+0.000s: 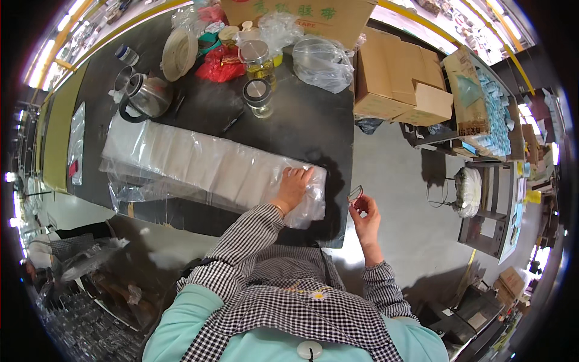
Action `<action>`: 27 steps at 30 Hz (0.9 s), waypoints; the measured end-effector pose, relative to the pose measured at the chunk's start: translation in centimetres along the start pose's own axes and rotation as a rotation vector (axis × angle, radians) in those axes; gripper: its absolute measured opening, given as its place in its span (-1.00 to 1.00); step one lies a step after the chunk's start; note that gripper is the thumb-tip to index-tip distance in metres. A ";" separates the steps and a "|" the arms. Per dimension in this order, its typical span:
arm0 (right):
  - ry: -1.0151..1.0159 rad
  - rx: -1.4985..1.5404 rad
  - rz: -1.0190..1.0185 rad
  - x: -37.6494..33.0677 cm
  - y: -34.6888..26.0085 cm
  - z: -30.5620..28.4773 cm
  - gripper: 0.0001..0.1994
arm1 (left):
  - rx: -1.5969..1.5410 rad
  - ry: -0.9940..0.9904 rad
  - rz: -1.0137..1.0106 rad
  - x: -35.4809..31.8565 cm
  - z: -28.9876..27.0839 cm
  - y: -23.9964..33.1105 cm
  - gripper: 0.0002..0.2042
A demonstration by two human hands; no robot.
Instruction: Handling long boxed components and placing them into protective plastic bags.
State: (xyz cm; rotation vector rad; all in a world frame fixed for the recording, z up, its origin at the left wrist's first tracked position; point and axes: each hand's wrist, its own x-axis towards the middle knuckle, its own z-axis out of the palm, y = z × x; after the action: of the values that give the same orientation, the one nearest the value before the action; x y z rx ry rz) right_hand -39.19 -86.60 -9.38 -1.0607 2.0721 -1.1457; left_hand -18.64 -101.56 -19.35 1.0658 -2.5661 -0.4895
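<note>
A long stack of transparent plastic bags (208, 163) lies slantwise across the dark table. My left hand (294, 187) rests palm down on its right end, fingers spread over the plastic. Past the table's right edge, my right hand (365, 218) is raised above the floor. Between its thumb and fingers it pinches a small looped object with a reddish edge (356, 194); its exact kind is too small to make out. It is apart from the bags.
Behind the bags stand a steel kettle (148, 96), a lidded glass jar (258, 99) and a pale basket (179, 55). A black pen (233, 121) lies near the stack. Cardboard boxes (392, 75) sit beyond the table's right edge. The dark tabletop (205, 99) ends close to my body.
</note>
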 end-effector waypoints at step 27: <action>-0.444 -0.364 -0.407 5.6 -3.3 14.4 -0.60 | -0.363 0.243 -0.123 -9.5 -16.2 -1.2 -0.80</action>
State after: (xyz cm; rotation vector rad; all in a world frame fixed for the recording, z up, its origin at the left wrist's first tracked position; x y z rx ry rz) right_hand -30.19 -98.70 -14.06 -1.7922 1.7840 -0.6220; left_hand -4.76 -98.55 -6.94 1.0777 -2.1075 -0.7705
